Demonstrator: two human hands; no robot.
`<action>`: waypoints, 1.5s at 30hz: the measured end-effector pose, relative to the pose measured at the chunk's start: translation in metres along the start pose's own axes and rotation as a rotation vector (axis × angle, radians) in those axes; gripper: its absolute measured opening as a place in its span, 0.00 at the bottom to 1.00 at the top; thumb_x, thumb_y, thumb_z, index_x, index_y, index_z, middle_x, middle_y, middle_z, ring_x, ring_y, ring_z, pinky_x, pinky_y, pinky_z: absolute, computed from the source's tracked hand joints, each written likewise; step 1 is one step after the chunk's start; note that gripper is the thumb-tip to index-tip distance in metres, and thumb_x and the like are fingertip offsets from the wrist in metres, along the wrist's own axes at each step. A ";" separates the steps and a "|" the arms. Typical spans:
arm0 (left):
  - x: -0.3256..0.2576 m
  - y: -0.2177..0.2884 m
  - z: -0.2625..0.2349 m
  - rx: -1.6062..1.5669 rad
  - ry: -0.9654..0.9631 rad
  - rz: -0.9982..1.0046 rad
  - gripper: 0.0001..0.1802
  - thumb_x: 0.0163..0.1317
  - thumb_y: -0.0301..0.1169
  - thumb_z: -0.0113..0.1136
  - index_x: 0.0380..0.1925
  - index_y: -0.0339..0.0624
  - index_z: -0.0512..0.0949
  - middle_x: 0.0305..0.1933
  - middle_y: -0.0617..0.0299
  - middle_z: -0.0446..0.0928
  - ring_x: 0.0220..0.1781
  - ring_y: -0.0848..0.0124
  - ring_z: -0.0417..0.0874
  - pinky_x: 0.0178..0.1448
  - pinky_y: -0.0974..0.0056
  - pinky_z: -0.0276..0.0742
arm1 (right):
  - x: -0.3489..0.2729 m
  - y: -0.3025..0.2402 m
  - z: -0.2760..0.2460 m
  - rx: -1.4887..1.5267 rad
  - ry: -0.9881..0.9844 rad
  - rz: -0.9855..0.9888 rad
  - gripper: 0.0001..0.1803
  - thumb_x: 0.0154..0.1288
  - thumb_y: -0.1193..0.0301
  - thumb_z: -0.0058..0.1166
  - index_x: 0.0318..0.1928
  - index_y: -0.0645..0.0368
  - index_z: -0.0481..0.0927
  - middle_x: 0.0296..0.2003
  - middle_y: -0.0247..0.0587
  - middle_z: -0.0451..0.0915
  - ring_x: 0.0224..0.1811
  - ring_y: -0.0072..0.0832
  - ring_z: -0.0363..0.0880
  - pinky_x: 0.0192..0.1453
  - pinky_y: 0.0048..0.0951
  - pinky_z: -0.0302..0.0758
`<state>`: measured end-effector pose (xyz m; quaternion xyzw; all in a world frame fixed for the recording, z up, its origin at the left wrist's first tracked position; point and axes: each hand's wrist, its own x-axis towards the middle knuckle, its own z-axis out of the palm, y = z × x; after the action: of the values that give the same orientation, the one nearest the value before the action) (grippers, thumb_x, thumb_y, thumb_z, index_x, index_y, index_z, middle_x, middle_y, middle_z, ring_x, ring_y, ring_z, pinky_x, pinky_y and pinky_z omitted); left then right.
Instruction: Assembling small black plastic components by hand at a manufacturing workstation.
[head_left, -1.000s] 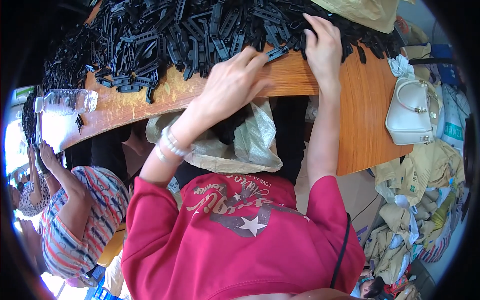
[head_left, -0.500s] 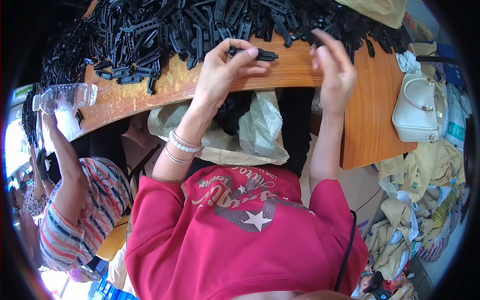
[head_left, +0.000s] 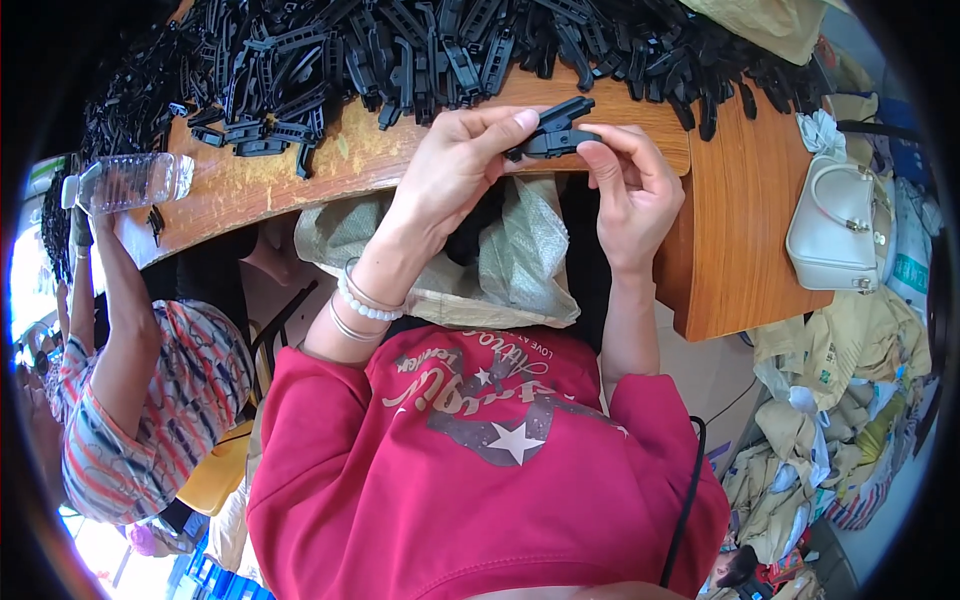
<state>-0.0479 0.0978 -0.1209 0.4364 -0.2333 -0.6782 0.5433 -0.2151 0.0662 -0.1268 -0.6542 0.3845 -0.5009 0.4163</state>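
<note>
My left hand (head_left: 455, 165) is closed around a long black plastic part (head_left: 566, 112), its thumb pressed on the near end. Directly against its lower side is a second, shorter black plastic piece (head_left: 550, 145). With thumb and index finger my right hand (head_left: 635, 195) pinches the right end of this shorter piece. Both hands are held just above the table's front edge. How the two parts fit together is partly hidden by the fingers.
A big pile of black plastic parts (head_left: 400, 50) covers the back of the wooden table (head_left: 350, 150). Below its edge hangs an open woven sack (head_left: 525, 260). A white handbag (head_left: 835, 235) stands right; a clear plastic container (head_left: 135, 185) and a co-worker (head_left: 150, 400) are left.
My right hand has come down and left from the pile's edge to meet the left hand. A second black piece now shows against the held part, which is tilted more upward.
</note>
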 end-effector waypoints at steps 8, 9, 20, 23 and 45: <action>-0.011 -0.007 0.010 0.897 0.069 0.623 0.20 0.54 0.27 0.66 0.47 0.31 0.76 0.34 0.49 0.81 0.30 0.65 0.83 0.32 0.67 0.77 | -0.004 0.007 0.004 0.162 0.029 0.019 0.09 0.59 0.75 0.62 0.40 0.65 0.80 0.35 0.35 0.79 0.31 0.17 0.76 0.36 0.17 0.73; -0.011 -0.008 0.010 0.889 0.068 0.687 0.19 0.54 0.26 0.65 0.46 0.31 0.76 0.34 0.48 0.81 0.31 0.63 0.84 0.34 0.66 0.79 | -0.004 0.008 0.006 0.193 0.014 0.005 0.11 0.59 0.75 0.62 0.42 0.64 0.79 0.37 0.36 0.79 0.32 0.17 0.76 0.37 0.17 0.73; -0.017 0.005 0.007 1.002 -0.020 0.722 0.21 0.54 0.29 0.67 0.47 0.33 0.76 0.34 0.49 0.81 0.33 0.62 0.85 0.35 0.65 0.81 | 0.001 0.009 0.001 0.290 -0.076 0.013 0.16 0.57 0.72 0.64 0.44 0.67 0.77 0.37 0.36 0.76 0.35 0.19 0.78 0.41 0.19 0.74; -0.022 0.005 0.008 0.970 0.006 0.651 0.19 0.54 0.32 0.69 0.43 0.32 0.78 0.31 0.52 0.81 0.32 0.63 0.84 0.36 0.65 0.79 | 0.003 0.014 0.002 0.256 -0.100 0.020 0.11 0.56 0.72 0.65 0.36 0.64 0.79 0.31 0.32 0.77 0.32 0.16 0.77 0.33 0.16 0.70; 0.092 0.056 0.023 1.506 0.223 1.410 0.10 0.54 0.24 0.54 0.37 0.35 0.77 0.41 0.52 0.75 0.49 0.58 0.75 0.52 0.58 0.71 | 0.077 0.071 -0.023 -0.683 0.253 -0.504 0.14 0.52 0.73 0.65 0.39 0.61 0.76 0.39 0.42 0.76 0.43 0.39 0.74 0.43 0.36 0.72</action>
<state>-0.0398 -0.0096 -0.0963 0.4878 -0.7474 0.1592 0.4220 -0.2278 -0.0337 -0.1630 -0.7612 0.4042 -0.5071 -0.0095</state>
